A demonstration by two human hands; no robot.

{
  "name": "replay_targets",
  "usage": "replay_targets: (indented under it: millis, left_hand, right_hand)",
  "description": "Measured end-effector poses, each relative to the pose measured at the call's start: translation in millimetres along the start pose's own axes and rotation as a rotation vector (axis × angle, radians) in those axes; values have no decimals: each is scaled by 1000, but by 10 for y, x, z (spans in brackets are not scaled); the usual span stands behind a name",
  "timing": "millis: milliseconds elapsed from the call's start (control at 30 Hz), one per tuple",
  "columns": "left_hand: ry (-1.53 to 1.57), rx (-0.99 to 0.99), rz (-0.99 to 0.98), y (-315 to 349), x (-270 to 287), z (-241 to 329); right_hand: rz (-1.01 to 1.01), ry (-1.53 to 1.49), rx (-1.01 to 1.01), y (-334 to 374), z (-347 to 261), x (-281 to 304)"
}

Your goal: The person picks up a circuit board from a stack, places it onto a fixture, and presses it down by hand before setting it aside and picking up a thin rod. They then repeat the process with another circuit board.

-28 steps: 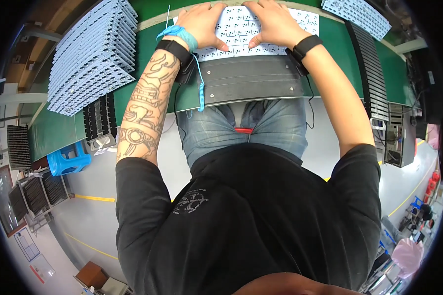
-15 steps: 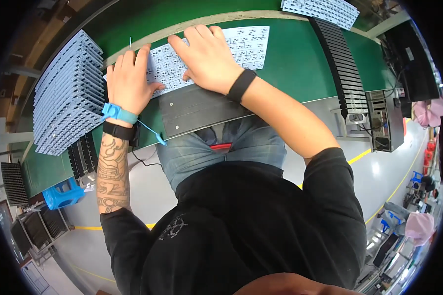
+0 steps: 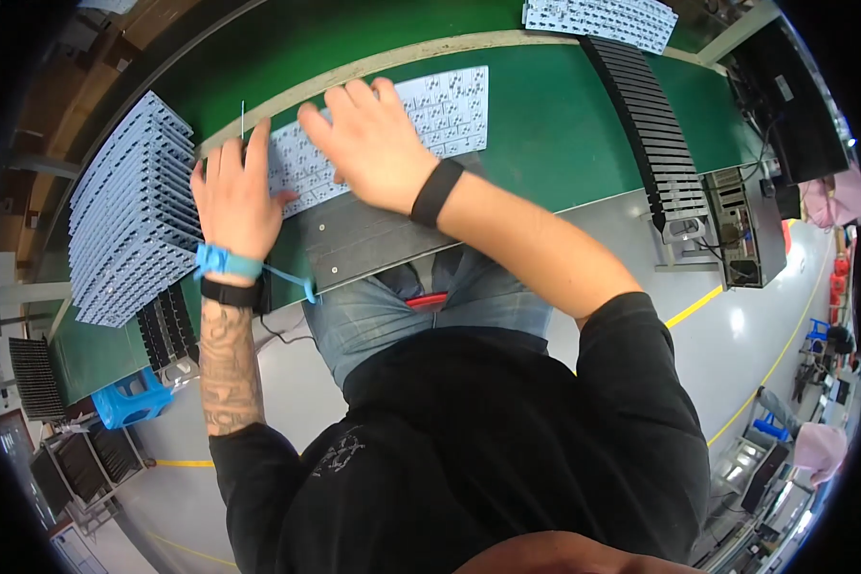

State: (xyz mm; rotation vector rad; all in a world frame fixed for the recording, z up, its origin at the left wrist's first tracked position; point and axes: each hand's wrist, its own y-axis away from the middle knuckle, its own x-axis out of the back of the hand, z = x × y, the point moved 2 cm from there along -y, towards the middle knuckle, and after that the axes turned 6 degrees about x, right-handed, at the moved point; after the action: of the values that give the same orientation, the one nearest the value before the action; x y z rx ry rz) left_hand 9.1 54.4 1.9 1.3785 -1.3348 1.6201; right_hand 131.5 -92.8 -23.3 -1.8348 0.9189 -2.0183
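A white keyboard circuit board point(image 3: 461, 107) with rows of small black marks lies slantwise on the green bench. My left hand point(image 3: 234, 196) is at its left end, fingers stretched forward and thumb out by the near edge. A blue wrist strap with a cord and a black band circle that wrist. Over the board's middle is my right hand point(image 3: 373, 143), fingers spread and slightly bent, covering part of the board. Whether its fingertips press on the board is hard to make out. Between the board and my lap lies a flat black plate point(image 3: 383, 239) with screws.
At the left rises a tall stack of similar white boards point(image 3: 129, 210), beside a black slotted rack point(image 3: 167, 325). A long black slotted rack point(image 3: 646, 134) stands right, near more white boards point(image 3: 598, 24). A thin pale rod point(image 3: 243, 120) sticks up beyond my left hand.
The whole view has shifted a little. The board sits slightly farther left against the black plate, and my right hand has moved left and nearer me with it. My left hand has also drawn nearer.
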Motion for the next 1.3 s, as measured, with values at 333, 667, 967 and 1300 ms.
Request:
replay_targets:
  millis: [333, 667, 967, 1300]
  left_hand:
    - [200, -74, 251, 446, 392, 9]
    - [342, 121, 303, 1272, 611, -312]
    - [446, 259, 289, 1442, 369, -469]
    - [813, 476, 123, 1523, 203, -264]
  right_hand:
    - [-402, -269, -22, -323, 432, -495]
    - [-329, -174, -2, -302, 61, -95]
    - [-213, -307, -11, -317, 425, -558]
    - [-287, -161, 121, -598, -48, 500]
